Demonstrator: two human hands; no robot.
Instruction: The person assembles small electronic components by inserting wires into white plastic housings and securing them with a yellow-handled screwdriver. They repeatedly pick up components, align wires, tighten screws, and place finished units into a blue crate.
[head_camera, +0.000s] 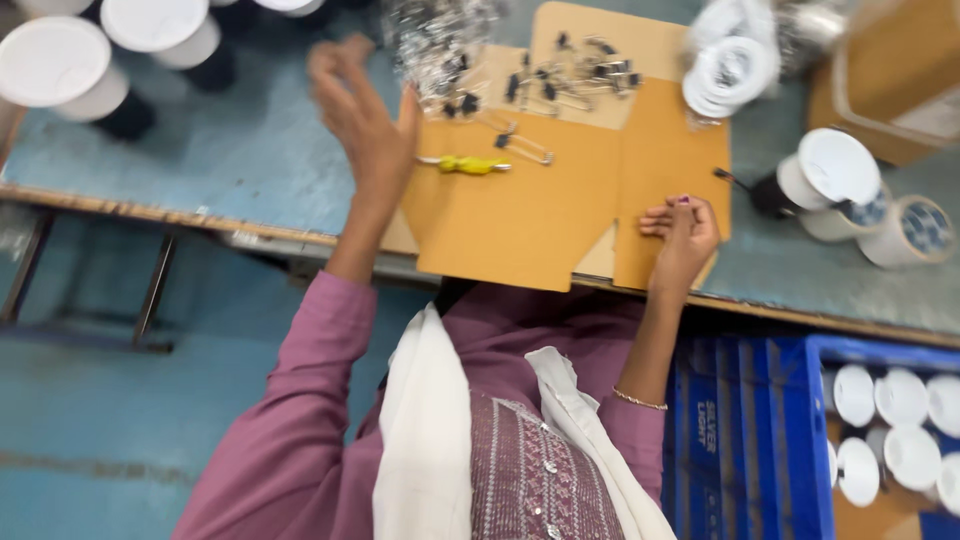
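Observation:
My left hand is raised above the blue-grey worktable, fingers spread, holding nothing, next to a clear bag of metal clips. My right hand rests with curled fingers on the right flap of a flat brown cardboard sheet that overhangs the table's front edge. On the cardboard lie a small yellow-handled tool and several loose black-and-silver spring clips. Whether my right fingers pinch something small cannot be made out.
White round lamp housings stand at the back left, more white housings at the right beside a cardboard box. A coil of white rings lies behind the sheet. A blue crate of white discs sits below right.

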